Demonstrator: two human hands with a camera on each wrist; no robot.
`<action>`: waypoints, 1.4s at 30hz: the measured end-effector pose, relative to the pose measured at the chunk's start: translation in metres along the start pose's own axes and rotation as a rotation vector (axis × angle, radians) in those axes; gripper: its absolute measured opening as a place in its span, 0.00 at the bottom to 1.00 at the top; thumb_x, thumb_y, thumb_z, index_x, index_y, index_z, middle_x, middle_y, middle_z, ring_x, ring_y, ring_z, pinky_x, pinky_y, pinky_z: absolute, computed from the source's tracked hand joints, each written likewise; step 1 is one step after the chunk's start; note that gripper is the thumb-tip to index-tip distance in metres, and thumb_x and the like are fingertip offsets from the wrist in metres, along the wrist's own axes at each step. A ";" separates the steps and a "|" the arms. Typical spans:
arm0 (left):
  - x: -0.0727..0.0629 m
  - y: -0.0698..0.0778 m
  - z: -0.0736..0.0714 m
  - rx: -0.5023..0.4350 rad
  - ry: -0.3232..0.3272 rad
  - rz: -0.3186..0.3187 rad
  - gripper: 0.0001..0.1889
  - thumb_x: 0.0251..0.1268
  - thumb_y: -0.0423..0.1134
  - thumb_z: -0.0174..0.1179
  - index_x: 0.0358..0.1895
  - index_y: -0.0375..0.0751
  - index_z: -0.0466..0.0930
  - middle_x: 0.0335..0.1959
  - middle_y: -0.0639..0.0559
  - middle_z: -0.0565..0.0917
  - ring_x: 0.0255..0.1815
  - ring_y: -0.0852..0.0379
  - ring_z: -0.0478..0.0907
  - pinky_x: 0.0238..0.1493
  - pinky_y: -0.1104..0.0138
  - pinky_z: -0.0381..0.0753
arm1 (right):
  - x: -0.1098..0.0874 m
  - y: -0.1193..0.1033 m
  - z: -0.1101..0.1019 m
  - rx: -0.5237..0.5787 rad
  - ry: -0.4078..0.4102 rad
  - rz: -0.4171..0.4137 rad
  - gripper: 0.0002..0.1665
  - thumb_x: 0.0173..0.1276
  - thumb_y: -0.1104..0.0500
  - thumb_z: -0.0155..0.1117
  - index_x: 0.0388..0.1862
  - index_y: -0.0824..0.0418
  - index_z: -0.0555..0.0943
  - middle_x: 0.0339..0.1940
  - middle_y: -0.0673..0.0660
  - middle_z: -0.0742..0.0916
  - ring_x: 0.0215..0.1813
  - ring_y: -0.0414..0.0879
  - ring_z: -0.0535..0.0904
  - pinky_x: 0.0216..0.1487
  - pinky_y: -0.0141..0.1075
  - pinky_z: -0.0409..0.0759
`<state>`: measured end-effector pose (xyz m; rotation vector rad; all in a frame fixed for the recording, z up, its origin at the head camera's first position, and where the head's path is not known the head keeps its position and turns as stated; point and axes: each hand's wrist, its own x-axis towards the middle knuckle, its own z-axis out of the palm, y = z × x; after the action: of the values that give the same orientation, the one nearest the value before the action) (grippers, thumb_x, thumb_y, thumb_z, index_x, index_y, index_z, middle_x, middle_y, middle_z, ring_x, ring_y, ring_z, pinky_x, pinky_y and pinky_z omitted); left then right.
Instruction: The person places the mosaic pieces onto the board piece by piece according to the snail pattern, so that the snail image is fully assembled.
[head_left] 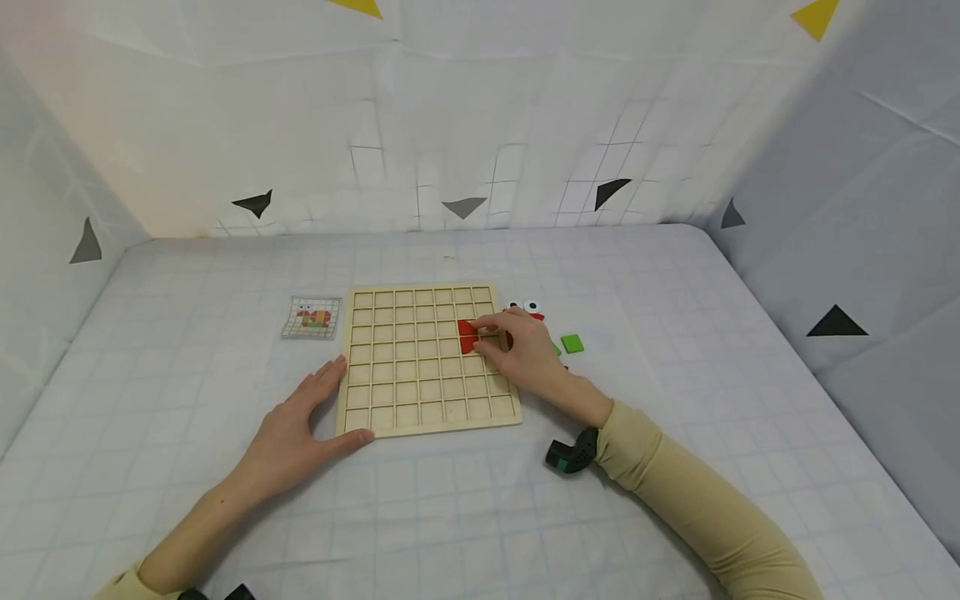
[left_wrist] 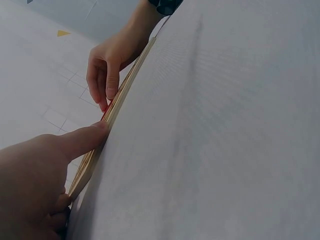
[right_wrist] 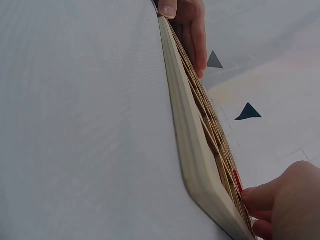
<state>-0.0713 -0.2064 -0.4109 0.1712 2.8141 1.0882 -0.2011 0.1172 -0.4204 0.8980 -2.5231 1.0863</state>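
Observation:
A square wooden grid board (head_left: 405, 371) lies on the table. My left hand (head_left: 288, 437) rests at its near left corner, fingers along the left edge and thumb at the front edge. Over the board's right side, my right hand (head_left: 525, 350) has its thumb and index finger at a red tile (head_left: 467, 327) and pinches it low in the grid cells. A second patch of red lies directly below, in the neighbouring cell. In the right wrist view, the red tile (right_wrist: 237, 180) shows beside the fingertips. The right hand partly hides loose pieces beside the board.
A small picture card (head_left: 312, 317) with a coloured pattern lies left of the board. To the right are a green square tile (head_left: 572, 343), a white eye piece (head_left: 532, 307) and other partly hidden red and green pieces. A white cloth covers the table (head_left: 675, 500).

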 end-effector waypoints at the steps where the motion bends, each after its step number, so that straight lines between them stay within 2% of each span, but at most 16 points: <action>1: 0.000 0.000 0.000 0.001 0.000 0.000 0.55 0.53 0.68 0.68 0.81 0.60 0.48 0.82 0.51 0.54 0.81 0.38 0.48 0.73 0.36 0.54 | 0.000 0.000 0.000 0.000 0.001 -0.001 0.17 0.59 0.63 0.76 0.49 0.62 0.87 0.40 0.56 0.91 0.39 0.49 0.79 0.37 0.37 0.73; 10: 0.001 -0.001 0.000 0.007 0.000 -0.001 0.55 0.52 0.69 0.68 0.81 0.60 0.48 0.82 0.50 0.53 0.81 0.38 0.47 0.73 0.36 0.53 | 0.000 0.001 0.001 -0.007 0.004 -0.009 0.16 0.60 0.62 0.76 0.48 0.61 0.87 0.35 0.54 0.88 0.35 0.47 0.75 0.33 0.34 0.71; 18: 0.001 -0.002 -0.001 0.022 0.001 -0.002 0.56 0.53 0.69 0.67 0.81 0.60 0.47 0.82 0.50 0.53 0.81 0.38 0.48 0.73 0.35 0.53 | 0.002 0.000 0.001 -0.004 0.004 0.000 0.16 0.59 0.62 0.77 0.47 0.61 0.87 0.34 0.53 0.87 0.37 0.46 0.78 0.34 0.34 0.74; 22: 0.001 -0.002 0.000 0.016 0.002 -0.004 0.56 0.52 0.70 0.67 0.81 0.60 0.47 0.82 0.50 0.53 0.81 0.39 0.48 0.73 0.36 0.54 | 0.004 -0.001 -0.003 0.004 0.014 -0.028 0.16 0.59 0.63 0.76 0.47 0.62 0.87 0.35 0.56 0.88 0.36 0.49 0.78 0.33 0.37 0.74; 26: 0.001 -0.002 0.001 0.019 0.003 -0.001 0.56 0.52 0.70 0.67 0.81 0.59 0.47 0.82 0.49 0.53 0.81 0.40 0.49 0.73 0.36 0.55 | 0.006 0.005 -0.017 0.026 0.046 -0.038 0.16 0.60 0.64 0.75 0.49 0.62 0.86 0.40 0.57 0.90 0.40 0.52 0.81 0.35 0.44 0.78; 31: 0.002 0.000 0.001 0.018 0.001 -0.001 0.56 0.52 0.70 0.68 0.81 0.59 0.48 0.82 0.49 0.53 0.81 0.39 0.48 0.73 0.36 0.54 | -0.002 0.020 -0.038 0.040 0.050 0.036 0.15 0.63 0.64 0.73 0.49 0.60 0.86 0.42 0.57 0.89 0.43 0.54 0.80 0.39 0.48 0.80; 35: 0.001 0.001 0.000 0.019 0.000 -0.004 0.56 0.52 0.69 0.68 0.81 0.58 0.48 0.82 0.49 0.53 0.81 0.37 0.48 0.73 0.35 0.53 | -0.012 0.033 -0.051 0.020 0.024 0.099 0.13 0.65 0.62 0.71 0.49 0.58 0.86 0.43 0.55 0.89 0.44 0.49 0.79 0.45 0.46 0.81; 39: 0.000 0.001 0.000 0.017 0.001 -0.004 0.56 0.53 0.68 0.68 0.81 0.59 0.48 0.82 0.49 0.53 0.81 0.36 0.48 0.73 0.34 0.53 | -0.020 0.041 -0.060 -0.002 0.005 0.132 0.13 0.66 0.61 0.71 0.49 0.58 0.86 0.45 0.53 0.89 0.49 0.47 0.81 0.49 0.45 0.81; 42: 0.001 0.000 0.000 0.019 0.003 -0.003 0.56 0.52 0.69 0.68 0.81 0.59 0.48 0.82 0.49 0.54 0.81 0.36 0.48 0.73 0.35 0.53 | -0.025 0.044 -0.062 -0.011 -0.002 0.157 0.13 0.66 0.60 0.71 0.50 0.58 0.86 0.46 0.54 0.89 0.48 0.48 0.82 0.49 0.45 0.81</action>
<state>-0.0718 -0.2059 -0.4107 0.1679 2.8268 1.0625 -0.2101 0.1965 -0.4144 0.7082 -2.6349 1.1154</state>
